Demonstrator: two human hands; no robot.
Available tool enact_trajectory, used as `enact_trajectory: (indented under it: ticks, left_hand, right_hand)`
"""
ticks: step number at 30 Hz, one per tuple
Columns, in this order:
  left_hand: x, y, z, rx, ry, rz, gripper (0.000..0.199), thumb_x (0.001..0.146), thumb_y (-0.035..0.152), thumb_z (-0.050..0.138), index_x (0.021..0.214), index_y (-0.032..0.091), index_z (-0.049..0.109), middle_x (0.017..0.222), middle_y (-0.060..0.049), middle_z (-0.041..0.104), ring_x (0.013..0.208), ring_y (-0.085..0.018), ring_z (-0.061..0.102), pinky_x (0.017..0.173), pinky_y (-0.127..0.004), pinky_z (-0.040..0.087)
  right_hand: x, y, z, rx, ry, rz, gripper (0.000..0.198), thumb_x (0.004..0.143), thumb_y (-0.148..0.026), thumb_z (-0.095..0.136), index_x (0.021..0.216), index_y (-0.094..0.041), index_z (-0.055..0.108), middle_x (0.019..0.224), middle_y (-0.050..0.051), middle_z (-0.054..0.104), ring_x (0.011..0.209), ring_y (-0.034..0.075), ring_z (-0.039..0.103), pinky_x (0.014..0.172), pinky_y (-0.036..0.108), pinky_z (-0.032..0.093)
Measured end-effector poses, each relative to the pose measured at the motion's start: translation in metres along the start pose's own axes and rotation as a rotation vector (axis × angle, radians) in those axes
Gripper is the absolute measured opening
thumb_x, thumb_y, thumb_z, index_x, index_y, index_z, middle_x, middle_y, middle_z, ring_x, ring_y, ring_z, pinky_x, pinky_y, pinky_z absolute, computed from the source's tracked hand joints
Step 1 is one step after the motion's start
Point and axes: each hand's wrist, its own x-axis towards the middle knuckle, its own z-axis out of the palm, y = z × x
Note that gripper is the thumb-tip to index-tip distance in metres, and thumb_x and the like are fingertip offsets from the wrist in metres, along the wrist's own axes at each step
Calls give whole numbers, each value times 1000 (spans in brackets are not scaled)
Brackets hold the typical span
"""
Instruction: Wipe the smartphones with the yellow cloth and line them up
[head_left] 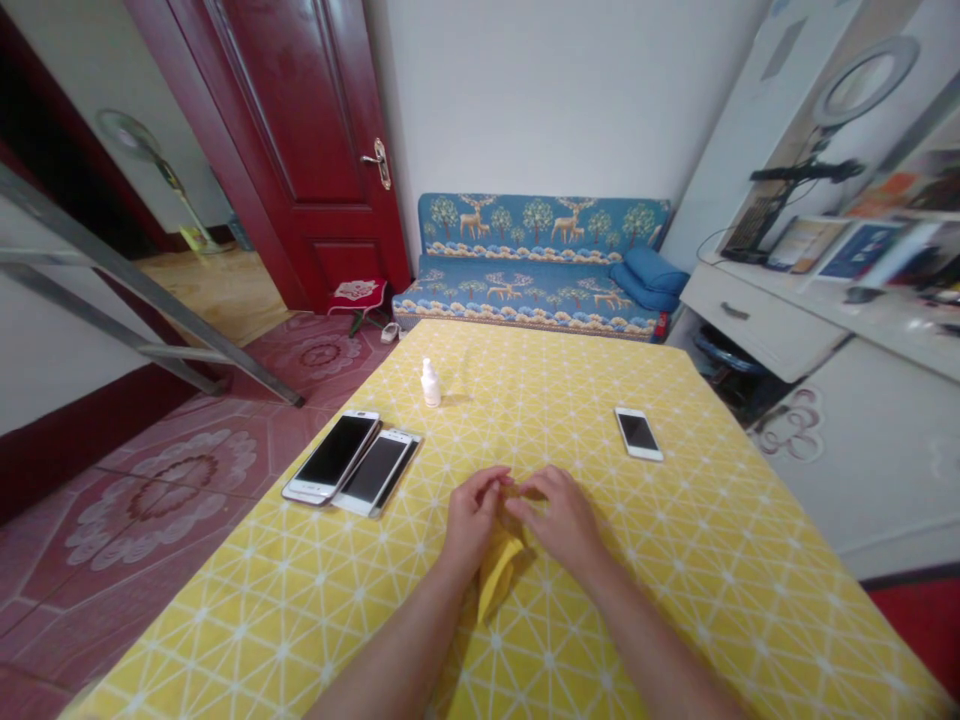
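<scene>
My left hand [474, 520] and my right hand [559, 518] meet at the middle of a table with a yellow patterned cloth [675, 560]. Both hands pinch a small yellow cloth [496, 575], which hangs down between my wrists. Two phones lie side by side to the left, one [332, 456] with a white frame and one [377, 470] next to it. A third white phone [638, 433] lies to the right, beyond my right hand. A small white bottle [430, 384] stands upright at the far left of the table.
A blue sofa with a deer pattern [536, 265] stands against the far wall beyond the table. A dark red door [300, 140] is open at the left. A white desk with a drawer [757, 320], a ring light and books is at the right. The floor has red patterned tiles.
</scene>
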Motion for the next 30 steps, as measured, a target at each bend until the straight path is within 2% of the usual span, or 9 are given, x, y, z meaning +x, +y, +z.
enact_trajectory:
  ticks: [4,9,12,14,18,22,24,27,30]
  left_hand:
    - [0,8,-11,165,137,90,26,87,23,45,100,17,67,98,-8,68,94,-20,63,87,-35,48]
    - [5,20,-47,807,342,287,41,87,24,45,124,11,55,125,-17,57,123,-28,46,105,-46,34]
    - [8,17,-64,1155,475,167,62,85,28,48,140,2,36,140,-29,40,137,-40,26,107,-59,22]
    - [8,13,-68,1273,476,64,68,84,28,50,141,-2,31,142,-34,34,137,-44,22,106,-62,21]
    - [4,6,-60,1329,346,41,65,80,23,53,140,3,37,143,-32,34,136,-46,25,106,-61,24]
    - [-3,4,-45,1203,133,191,62,80,19,51,140,8,41,142,-26,40,137,-41,28,106,-57,28]
    - [-4,2,-40,1070,13,270,55,82,19,47,137,13,45,138,-21,47,134,-35,35,106,-52,33]
    - [-2,1,-41,944,16,322,50,84,20,46,134,20,48,138,-15,48,132,-30,39,106,-49,35]
    - [4,0,-49,998,88,314,57,81,26,54,136,19,45,139,-15,46,136,-35,30,108,-56,28]
  right_hand:
    - [-20,-35,10,101,-84,-58,33,61,-40,81,86,-23,66,101,4,61,98,23,53,86,37,41]
    - [-26,-33,16,185,-114,-109,36,58,-26,84,89,-25,66,111,3,60,109,24,49,95,39,37]
    - [-24,-31,16,218,-108,-119,29,62,-21,80,88,-26,67,107,2,62,107,23,51,94,38,38]
    - [-23,-31,16,231,-103,-123,27,64,-19,78,87,-26,67,106,2,62,106,22,52,94,38,38]
    - [-24,-31,14,236,-135,-141,34,60,-24,82,91,-26,67,110,2,62,108,23,51,96,39,37]
    - [-25,-30,14,206,-204,-176,59,46,-34,89,101,-29,68,118,2,60,112,25,48,99,41,35]
    - [-25,-30,15,187,-218,-177,61,44,-35,90,101,-29,68,121,2,58,114,25,47,100,41,35]
    - [-25,-30,15,182,-226,-158,52,45,-35,89,93,-29,69,122,2,57,115,26,47,100,42,35]
    - [-26,-30,15,192,-227,-157,39,49,-34,88,84,-30,70,121,1,56,117,26,46,99,42,35]
